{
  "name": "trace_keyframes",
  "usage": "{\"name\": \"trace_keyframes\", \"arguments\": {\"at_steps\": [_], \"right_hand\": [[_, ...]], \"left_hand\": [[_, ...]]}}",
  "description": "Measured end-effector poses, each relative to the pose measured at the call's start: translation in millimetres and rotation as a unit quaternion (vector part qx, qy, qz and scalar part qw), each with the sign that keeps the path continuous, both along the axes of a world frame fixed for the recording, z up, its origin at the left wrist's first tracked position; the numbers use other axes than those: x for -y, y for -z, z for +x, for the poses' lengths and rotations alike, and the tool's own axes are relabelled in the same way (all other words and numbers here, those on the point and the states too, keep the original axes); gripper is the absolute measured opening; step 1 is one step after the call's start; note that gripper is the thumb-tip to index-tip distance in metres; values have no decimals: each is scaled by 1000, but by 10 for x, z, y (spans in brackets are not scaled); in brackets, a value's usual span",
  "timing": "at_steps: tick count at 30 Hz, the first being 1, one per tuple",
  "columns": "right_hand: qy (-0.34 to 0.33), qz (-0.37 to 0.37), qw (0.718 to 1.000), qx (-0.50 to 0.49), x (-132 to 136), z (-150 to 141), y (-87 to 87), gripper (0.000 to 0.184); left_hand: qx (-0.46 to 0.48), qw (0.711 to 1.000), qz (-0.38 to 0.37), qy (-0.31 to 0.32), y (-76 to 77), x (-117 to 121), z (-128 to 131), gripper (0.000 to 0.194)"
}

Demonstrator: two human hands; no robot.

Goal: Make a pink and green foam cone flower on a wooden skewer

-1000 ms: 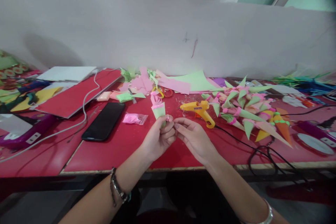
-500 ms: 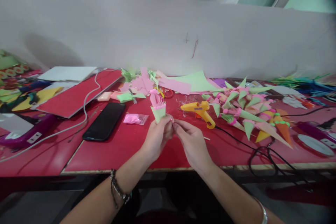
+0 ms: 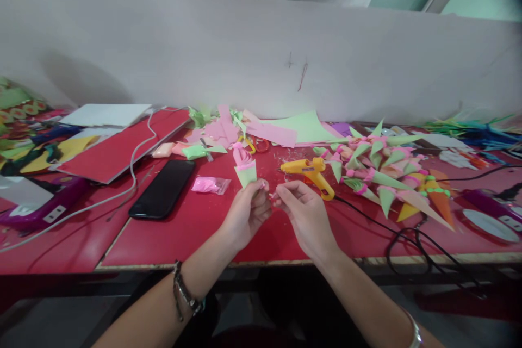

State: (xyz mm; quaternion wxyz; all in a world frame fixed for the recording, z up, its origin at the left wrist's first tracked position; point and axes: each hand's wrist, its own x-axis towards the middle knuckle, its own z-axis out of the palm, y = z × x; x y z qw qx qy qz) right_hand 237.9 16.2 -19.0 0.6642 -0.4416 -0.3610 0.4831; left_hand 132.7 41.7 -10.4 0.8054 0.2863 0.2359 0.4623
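My left hand [image 3: 248, 209] is closed around a light green paper cone [image 3: 246, 175] that stands upright, with pink paper loops [image 3: 242, 154] rising from its top and a pink band at the rim. A small bit of pink clay [image 3: 264, 185] shows at that hand's thumb and fingertip. My right hand [image 3: 304, 209], just apart on the right, pinches another tiny pink bit of clay [image 3: 274, 194] between thumb and fingers. Beyond the right hand lies a yellow glue gun [image 3: 312, 171]. Left of the cone is a small bag of pink clay [image 3: 210, 185].
A black phone [image 3: 162, 189] lies at left, near a white cable [image 3: 132, 166] and a red board [image 3: 122, 147]. Finished paper cones [image 3: 377, 160] are heaped at right. Paper sheets [image 3: 302, 128] and scissors [image 3: 256, 144] lie at the back. A black cord [image 3: 367, 216] trails rightward.
My hands were together at the fingertips and are now slightly apart, the right one having moved a little to the right. The cone stays in my left hand.
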Motion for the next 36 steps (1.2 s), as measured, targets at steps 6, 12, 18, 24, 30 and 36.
{"name": "trace_keyframes", "arguments": {"at_steps": [6, 12, 18, 24, 30, 36], "right_hand": [[-35, -15, 995, -94, -27, 55, -48, 16], [-81, -55, 985, -142, -41, 64, -50, 16], [-95, -78, 978, -171, -55, 52, -42, 16], [-121, -83, 972, -184, -64, 43, -43, 19], [-124, -90, 967, -205, -65, 71, -20, 17], [-114, -87, 968, -205, -59, 62, -23, 15]], "left_hand": [[33, 999, -23, 34, 13, -13, -14, 16], [56, 997, -18, 50, 4, -15, -26, 17], [61, 997, -23, 48, 10, -15, -30, 17], [76, 995, -38, 47, 8, -10, -32, 17], [80, 995, -35, 51, 4, -9, -26, 18], [83, 995, -35, 50, 15, -15, -34, 17]]}}
